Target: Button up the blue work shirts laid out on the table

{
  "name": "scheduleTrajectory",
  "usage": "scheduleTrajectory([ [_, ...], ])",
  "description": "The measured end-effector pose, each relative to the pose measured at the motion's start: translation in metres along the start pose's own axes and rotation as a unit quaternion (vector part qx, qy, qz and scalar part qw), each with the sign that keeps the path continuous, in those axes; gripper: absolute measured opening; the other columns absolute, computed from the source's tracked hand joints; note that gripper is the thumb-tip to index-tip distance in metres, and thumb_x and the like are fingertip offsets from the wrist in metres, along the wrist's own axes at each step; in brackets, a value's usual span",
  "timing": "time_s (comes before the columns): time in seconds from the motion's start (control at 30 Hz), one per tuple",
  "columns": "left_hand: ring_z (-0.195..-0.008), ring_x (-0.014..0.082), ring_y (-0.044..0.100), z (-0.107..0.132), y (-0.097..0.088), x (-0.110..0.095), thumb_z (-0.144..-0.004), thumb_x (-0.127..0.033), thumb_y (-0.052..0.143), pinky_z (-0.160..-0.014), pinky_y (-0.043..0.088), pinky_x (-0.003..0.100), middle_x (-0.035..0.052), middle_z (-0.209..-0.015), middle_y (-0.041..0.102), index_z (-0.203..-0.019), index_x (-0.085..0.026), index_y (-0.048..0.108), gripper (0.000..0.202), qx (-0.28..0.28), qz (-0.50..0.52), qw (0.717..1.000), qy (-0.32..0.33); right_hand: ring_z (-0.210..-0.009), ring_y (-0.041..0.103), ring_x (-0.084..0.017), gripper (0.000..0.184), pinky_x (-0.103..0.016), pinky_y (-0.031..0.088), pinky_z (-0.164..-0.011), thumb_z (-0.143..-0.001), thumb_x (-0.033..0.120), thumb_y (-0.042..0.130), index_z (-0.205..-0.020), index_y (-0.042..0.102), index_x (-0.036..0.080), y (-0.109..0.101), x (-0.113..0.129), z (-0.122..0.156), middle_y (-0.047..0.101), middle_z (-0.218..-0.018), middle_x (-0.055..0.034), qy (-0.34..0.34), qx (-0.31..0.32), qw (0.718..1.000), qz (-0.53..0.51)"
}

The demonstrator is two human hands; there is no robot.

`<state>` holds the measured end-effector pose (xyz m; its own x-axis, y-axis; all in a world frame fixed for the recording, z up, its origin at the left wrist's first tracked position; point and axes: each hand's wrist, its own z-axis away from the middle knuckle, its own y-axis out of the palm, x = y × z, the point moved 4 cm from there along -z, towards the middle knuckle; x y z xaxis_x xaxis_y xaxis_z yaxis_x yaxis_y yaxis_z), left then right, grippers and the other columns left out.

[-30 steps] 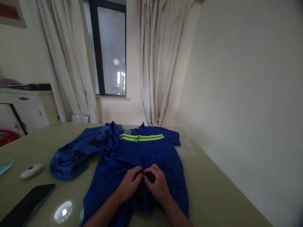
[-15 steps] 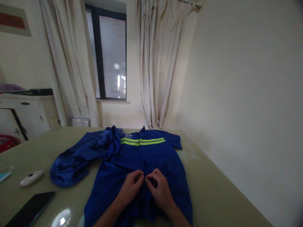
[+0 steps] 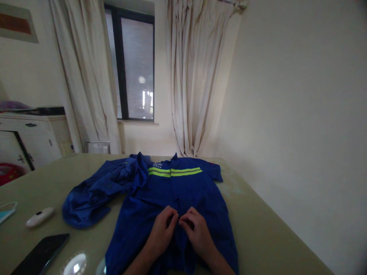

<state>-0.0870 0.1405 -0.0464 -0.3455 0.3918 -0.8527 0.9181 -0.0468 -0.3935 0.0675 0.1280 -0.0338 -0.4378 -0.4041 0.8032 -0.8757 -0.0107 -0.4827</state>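
A blue work shirt (image 3: 212,200) lies front up on the table, its collar at the far end and a yellow-grey reflective stripe (image 3: 186,172) across the chest. My left hand (image 3: 164,227) pinches the cloth at the shirt's front opening. Close beside it, thumb and fingertips of my right hand (image 3: 197,229) pinch the facing front edge. The fingertips of both hands almost meet; any button or fastener between them is too small to make out. Crumpled blue cloth (image 3: 88,202) lies along the shirt's left side.
On the left of the greenish table (image 3: 266,236) lie a dark phone (image 3: 40,254), a white oval device (image 3: 40,217) and part of a face mask (image 3: 7,214). A wall (image 3: 301,114) runs along the right side. Curtains (image 3: 192,76) and a window (image 3: 137,68) stand behind.
Both hands keep pinching at the front opening, with the fingertips slightly farther apart. The whole view has shifted a little; the shirt lies as before.
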Motion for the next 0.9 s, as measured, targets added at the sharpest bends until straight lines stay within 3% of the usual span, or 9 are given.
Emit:
scheduleTrajectory([
  [0.17, -0.080, 0.0176, 0.058, 0.001, 0.001, -0.004, -0.099, -0.045, 0.050, -0.073, 0.044, 0.027, 0.0021, -0.083, 0.061, -0.081, -0.020, 0.065, 0.033, 0.017, 0.034, 0.999, 0.008, -0.072, 0.059, -0.016, 0.016, -0.025, 0.043, -0.066, -0.088, 0.030, 0.070, -0.076, 0.072, 0.019, -0.003, -0.004, 0.004, 0.061, -0.080, -0.0013, 0.021, -0.052, 0.998, 0.008],
  [0.3, -0.091, 0.0194, 0.062, -0.002, 0.001, 0.001, -0.100, -0.036, 0.045, -0.083, 0.046, 0.029, 0.0037, -0.094, 0.069, -0.096, -0.021, 0.069, 0.028, 0.063, 0.056, 0.996, -0.003, -0.072, 0.060, -0.017, 0.019, -0.026, 0.044, -0.067, -0.085, 0.035, 0.072, -0.075, 0.071, 0.019, -0.009, -0.009, 0.005, 0.064, -0.078, -0.0019, 0.024, -0.099, 0.995, 0.007],
  [0.43, -0.090, 0.0183, 0.062, 0.001, 0.003, -0.001, -0.097, -0.026, 0.046, -0.082, 0.045, 0.028, 0.0029, -0.094, 0.069, -0.094, -0.021, 0.068, 0.024, 0.112, -0.024, 0.993, 0.005, -0.069, 0.059, -0.018, 0.023, -0.028, 0.044, -0.066, -0.082, 0.042, 0.073, -0.078, 0.074, 0.019, -0.022, -0.020, 0.000, 0.067, -0.074, -0.0022, 0.069, -0.104, 0.990, -0.062],
  [0.53, -0.089, 0.0179, 0.060, 0.007, 0.005, -0.007, -0.097, -0.025, 0.046, -0.081, 0.042, 0.028, 0.0024, -0.093, 0.067, -0.085, -0.021, 0.064, 0.022, 0.131, -0.105, 0.986, 0.008, -0.069, 0.059, -0.017, 0.027, -0.027, 0.044, -0.065, -0.076, 0.046, 0.075, -0.080, 0.074, 0.019, -0.040, -0.031, -0.007, 0.068, -0.073, -0.0019, 0.099, -0.088, 0.978, -0.162],
  [0.63, -0.087, 0.0172, 0.060, 0.013, 0.007, -0.013, -0.098, -0.023, 0.043, -0.079, 0.041, 0.028, 0.0012, -0.090, 0.067, -0.084, -0.021, 0.062, 0.023, 0.165, -0.149, 0.975, 0.002, -0.064, 0.057, -0.016, 0.027, -0.026, 0.041, -0.060, -0.070, 0.043, 0.074, -0.084, 0.074, 0.019, -0.056, -0.038, -0.011, 0.066, -0.070, -0.0003, 0.113, -0.066, 0.973, -0.190],
  [0.77, -0.083, 0.0167, 0.061, 0.019, 0.005, -0.021, -0.097, -0.028, 0.048, -0.074, 0.039, 0.028, -0.0007, -0.089, 0.068, -0.089, -0.024, 0.063, 0.017, 0.176, -0.178, 0.968, -0.030, -0.064, 0.058, -0.017, 0.027, -0.027, 0.041, -0.062, -0.073, 0.028, 0.060, -0.092, 0.078, 0.020, -0.056, -0.034, -0.005, 0.068, -0.070, -0.0007, 0.116, 0.010, 0.992, -0.056],
  [0.9, -0.100, 0.0214, 0.060, 0.023, 0.006, -0.030, -0.088, -0.030, 0.064, -0.085, 0.041, 0.030, 0.0005, -0.104, 0.068, -0.096, -0.027, 0.066, 0.009, 0.159, -0.212, 0.964, -0.005, -0.091, 0.067, -0.024, 0.033, -0.033, 0.046, -0.084, -0.074, 0.018, 0.055, -0.097, 0.079, 0.022, -0.040, -0.025, 0.006, 0.076, -0.091, -0.0047, 0.099, 0.049, 0.982, 0.156],
])
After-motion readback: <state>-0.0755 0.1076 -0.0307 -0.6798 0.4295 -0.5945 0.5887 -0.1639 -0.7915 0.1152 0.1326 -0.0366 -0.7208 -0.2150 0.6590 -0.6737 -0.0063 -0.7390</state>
